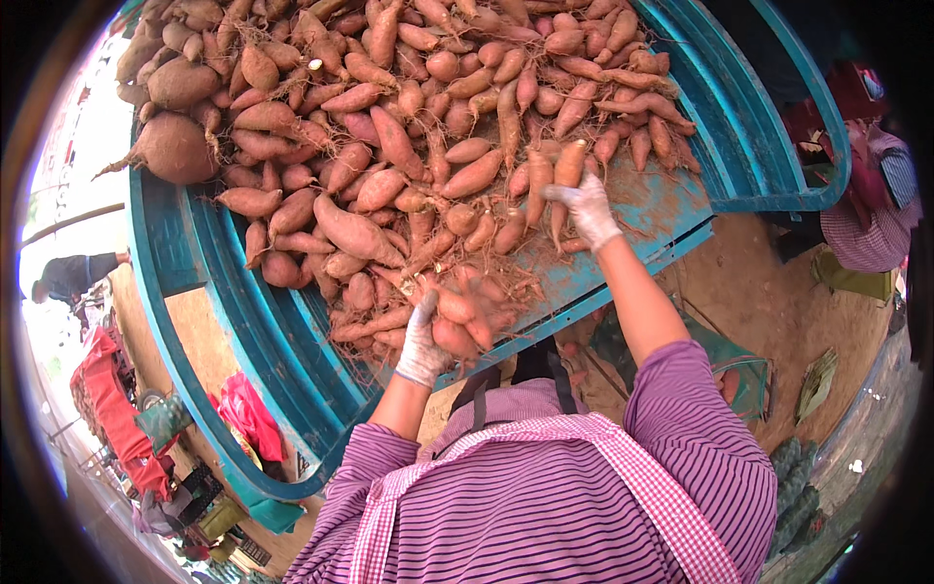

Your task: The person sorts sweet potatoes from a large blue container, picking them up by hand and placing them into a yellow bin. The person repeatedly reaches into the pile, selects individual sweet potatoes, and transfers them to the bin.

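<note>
A large heap of sweet potatoes (357,226), soil-dusted and trailing thin roots, covers the blue metal truck bed (554,285). My left hand (423,347), in a pale glove, grips a cluster of small sweet potatoes (456,328) near the bed's front edge; motion blurs the cluster, and part of my grip is hidden. Farther right, my right hand (587,208), gloved too, has its fingers around an orange-skinned sweet potato (569,164). Beside that one, another slim sweet potato (538,186) points towards me. Loose soil and root bits lie around both hands.
Curved blue rails (164,343) bound the bed on both sides. A very large round sweet potato (175,150) sits at the left edge. Below right are a green mesh sack (737,372) and a person in a checked garment (868,233). Red cloth (120,416) lies at left.
</note>
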A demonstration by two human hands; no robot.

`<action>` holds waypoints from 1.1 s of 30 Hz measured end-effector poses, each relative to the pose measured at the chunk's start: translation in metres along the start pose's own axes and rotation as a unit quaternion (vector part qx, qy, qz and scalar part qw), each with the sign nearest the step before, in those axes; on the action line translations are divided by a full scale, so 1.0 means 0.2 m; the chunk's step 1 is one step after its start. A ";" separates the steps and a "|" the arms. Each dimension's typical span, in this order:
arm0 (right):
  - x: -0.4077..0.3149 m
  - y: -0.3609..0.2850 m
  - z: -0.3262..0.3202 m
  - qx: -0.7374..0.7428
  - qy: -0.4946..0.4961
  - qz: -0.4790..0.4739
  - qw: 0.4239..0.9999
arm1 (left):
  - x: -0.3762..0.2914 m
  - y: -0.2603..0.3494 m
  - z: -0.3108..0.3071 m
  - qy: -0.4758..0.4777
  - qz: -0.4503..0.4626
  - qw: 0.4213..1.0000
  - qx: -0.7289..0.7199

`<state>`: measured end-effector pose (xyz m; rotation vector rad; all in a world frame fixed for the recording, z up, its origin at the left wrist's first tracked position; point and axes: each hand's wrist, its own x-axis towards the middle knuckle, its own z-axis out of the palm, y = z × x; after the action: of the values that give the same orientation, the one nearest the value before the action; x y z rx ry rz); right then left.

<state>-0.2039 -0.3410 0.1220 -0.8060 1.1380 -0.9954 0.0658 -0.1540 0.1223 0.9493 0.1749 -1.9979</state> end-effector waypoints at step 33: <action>-3.86 0.70 0.36 0.518 0.410 -0.082 0.746 | -1.43 -1.72 0.37 -0.318 -0.514 0.475 0.640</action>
<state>-0.1891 0.4319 0.2787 0.5316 0.9627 -1.9632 -0.1516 0.2061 0.2902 0.7730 -1.8960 -3.4598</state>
